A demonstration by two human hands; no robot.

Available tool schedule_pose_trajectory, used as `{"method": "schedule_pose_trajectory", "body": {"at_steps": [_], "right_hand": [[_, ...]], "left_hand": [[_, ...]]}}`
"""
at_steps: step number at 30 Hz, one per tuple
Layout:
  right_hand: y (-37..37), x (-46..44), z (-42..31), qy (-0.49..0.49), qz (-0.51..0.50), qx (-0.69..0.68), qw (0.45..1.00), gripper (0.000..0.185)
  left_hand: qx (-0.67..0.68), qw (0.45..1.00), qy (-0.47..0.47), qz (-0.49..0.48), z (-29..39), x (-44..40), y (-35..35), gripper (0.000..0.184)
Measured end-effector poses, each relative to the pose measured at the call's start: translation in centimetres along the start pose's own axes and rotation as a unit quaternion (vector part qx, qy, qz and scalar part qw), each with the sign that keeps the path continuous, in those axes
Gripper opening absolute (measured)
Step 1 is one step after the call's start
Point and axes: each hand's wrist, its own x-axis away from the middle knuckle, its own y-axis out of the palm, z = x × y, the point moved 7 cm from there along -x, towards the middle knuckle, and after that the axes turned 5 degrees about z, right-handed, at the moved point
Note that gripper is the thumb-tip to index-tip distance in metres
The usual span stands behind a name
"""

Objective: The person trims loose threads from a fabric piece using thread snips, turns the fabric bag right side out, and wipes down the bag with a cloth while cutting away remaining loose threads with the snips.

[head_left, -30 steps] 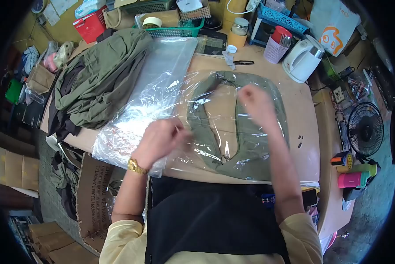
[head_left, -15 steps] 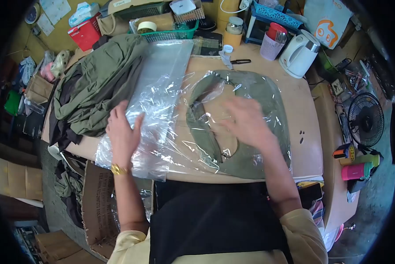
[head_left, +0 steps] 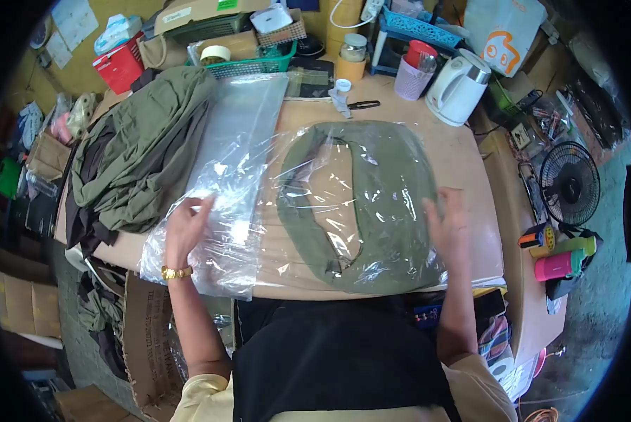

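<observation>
A dark green fabric piece (head_left: 393, 190), shaped like a ring with a long opening, lies flat inside a clear plastic bag (head_left: 272, 211) on the table. Beside its right edge is my right hand (head_left: 450, 224), fingers apart and slightly blurred; I cannot tell whether it touches the bag. My left hand (head_left: 187, 226), with a gold bracelet (head_left: 177, 273) at the wrist, is over a stack of clear plastic bags (head_left: 241, 119). Its fingers are loosely bent and seem to hold nothing. To the left of the stack lies a heap of green and dark cloth (head_left: 143, 141).
Along the back stand a green basket (head_left: 252, 67), a jar (head_left: 354, 48), a purple cup (head_left: 409, 81) and a white kettle (head_left: 459, 88). Black thread snips (head_left: 364, 105) lie near them. At right is a fan (head_left: 570, 183); a cardboard box (head_left: 145, 337) stands below the table's front edge.
My right hand has moved from above the ring's opening to the bag's right side. The green piece now lies more spread out and flat. My left hand has drawn slightly toward me.
</observation>
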Motion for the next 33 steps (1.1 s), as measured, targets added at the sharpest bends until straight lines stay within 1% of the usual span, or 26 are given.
{"method": "schedule_pose_trajectory", "body": {"at_steps": [1, 2, 3, 5, 6, 7, 8, 9, 10, 11, 12, 13, 15, 16, 17, 19, 20, 21, 23, 25, 26, 27, 29, 31, 32, 33], "right_hand": [[0.5, 0.1, 2.6, 0.048, -0.013, 0.074, 0.996, 0.041], [1.3, 0.2, 4.8, 0.092, -0.024, 0.146, 0.985, 0.039], [2.5, 0.8, 5.7, 0.082, -0.027, 0.140, 0.986, 0.039], [4.3, 2.4, 6.2, 0.007, -0.042, 0.184, 0.982, 0.043], [4.2, 2.5, 6.3, -0.004, -0.045, 0.178, 0.983, 0.043], [4.1, 2.4, 7.3, 0.093, -0.089, 0.105, 0.986, 0.048], [4.5, 2.4, 8.0, 0.189, -0.134, 0.031, 0.972, 0.054], [4.0, 1.8, 6.5, 0.183, -0.137, 0.026, 0.973, 0.054], [3.5, 1.4, 4.3, 0.191, -0.143, -0.139, 0.961, 0.059], [3.4, 1.1, 2.6, 0.194, -0.147, -0.298, 0.923, 0.064], [3.7, 0.8, 2.8, 0.190, -0.152, -0.300, 0.922, 0.064], [4.5, 0.6, 3.2, 0.165, -0.202, -0.274, 0.926, 0.059], [5.9, 0.6, 3.9, 0.114, -0.298, -0.220, 0.922, 0.050], [6.1, 0.8, 4.7, 0.212, -0.296, -0.256, 0.895, 0.039], [6.3, 0.7, 4.8, 0.206, -0.300, -0.257, 0.895, 0.039], [6.4, 0.3, 4.4, 0.129, -0.304, -0.219, 0.918, 0.040], [6.4, 0.2, 4.1, 0.125, -0.306, -0.220, 0.918, 0.040], [6.2, 0.1, 3.6, 0.117, -0.315, -0.215, 0.917, 0.040], [6.3, 0.2, 3.7, 0.109, -0.322, -0.210, 0.917, 0.040], [6.8, 0.7, 5.5, 0.170, -0.338, -0.239, 0.894, 0.042], [6.7, 0.7, 5.6, 0.169, -0.334, -0.241, 0.895, 0.042], [6.3, 0.6, 4.9, 0.136, -0.328, -0.243, 0.903, 0.044], [5.9, 0.7, 4.6, 0.100, -0.318, -0.247, 0.910, 0.046], [5.4, 0.9, 5.4, 0.180, -0.242, -0.447, 0.842, 0.050], [5.6, 0.4, 4.8, 0.175, -0.247, -0.448, 0.841, 0.050], [5.7, 0.3, 4.1, 0.181, -0.247, -0.431, 0.849, 0.049]], "left_hand": [[-0.027, 0.998, -0.005, -0.058, 0.3, 0.6, 0.5, 0.052], [0.013, 0.995, 0.057, -0.075, -0.6, 0.1, 1.6, 0.046], [0.013, 0.997, 0.050, -0.066, -1.0, 0.2, 1.8, 0.046], [0.205, 0.978, 0.036, 0.002, -0.9, 0.3, 1.5, 0.041], [0.127, 0.991, 0.035, 0.020, -2.7, -0.3, 1.3, 0.033], [0.126, 0.991, 0.028, 0.030, -2.0, 0.5, 0.7, 0.033], [0.212, 0.976, -0.028, 0.045, -1.4, 1.2, 0.6, 0.028], [0.296, 0.950, -0.081, 0.058, -0.6, 2.0, 0.3, 0.030], [0.294, 0.950, -0.085, 0.064, 0.5, 2.8, -0.1, 0.030], [0.284, 0.958, -0.039, 0.018, 2.3, 3.6, 0.0, 0.034], [0.273, 0.962, 0.008, -0.029, 3.4, 4.3, 0.1, 0.042], [0.273, 0.962, 0.004, -0.023, 2.2, 4.0, 0.2, 0.042], [0.239, 0.966, 0.095, 0.016, -1.0, 2.6, 0.3, 0.057], [0.273, 0.960, -0.017, -0.056, -3.4, 1.8, 0.7, 0.073], [0.274, 0.960, -0.020, -0.051, -4.2, 1.8, 0.7, 0.073], [0.283, 0.954, -0.021, 0.094, -2.1, 2.2, -2.1, 0.076], [0.276, 0.954, -0.030, 0.111, -1.5, 1.8, -2.2, 0.064], [0.276, 0.954, -0.032, 0.114, -1.6, 0.6, -1.8, 0.064], [0.103, 0.991, 0.040, 0.069, -1.0, -2.7, -0.2, 0.043], [0.181, 0.974, -0.005, 0.138, -2.5, -4.6, -2.1, 0.032], [0.187, 0.964, -0.027, 0.190, -4.9, -5.7, -3.2, 0.030], [0.296, 0.926, 0.019, 0.233, -5.8, -5.5, -4.1, 0.038], [0.233, 0.949, -0.034, 0.210, -4.7, -3.0, -6.0, 0.052], [0.161, 0.977, -0.019, 0.140, -2.1, 0.5, -5.9, 0.069], [0.162, 0.976, -0.023, 0.145, -1.6, 2.3, -5.2, 0.069], [0.118, 0.974, 0.062, 0.183, 0.1, 4.3, -4.9, 0.071]]}}
